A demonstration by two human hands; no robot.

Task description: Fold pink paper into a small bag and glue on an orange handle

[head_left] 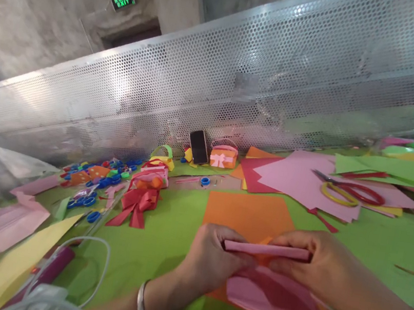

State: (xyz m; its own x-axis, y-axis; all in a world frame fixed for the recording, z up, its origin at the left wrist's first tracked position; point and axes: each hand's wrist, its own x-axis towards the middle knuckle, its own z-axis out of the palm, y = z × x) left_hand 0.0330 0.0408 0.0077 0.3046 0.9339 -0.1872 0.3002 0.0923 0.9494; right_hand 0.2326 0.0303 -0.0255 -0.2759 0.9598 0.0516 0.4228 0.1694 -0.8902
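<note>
Between my two hands is a folded pink paper strip (266,250), held level over the green table. My left hand (216,252) pinches its left end, and my right hand (302,257) grips the right end with the thumb below. Under the hands hangs or lies a pink paper piece (279,298) with a darker shadowed area; whether it joins the strip I cannot tell. Just beyond lies an orange paper sheet (250,213), partly covered by my hands.
Scissors (345,191) rest on pink sheets (293,173) at the right. A phone (199,147) leans near a small orange paper bag (223,157). Red paper bows (140,202), blue tape rolls (87,200) and a white cable (106,259) lie left. A perforated metal screen (202,82) stands behind.
</note>
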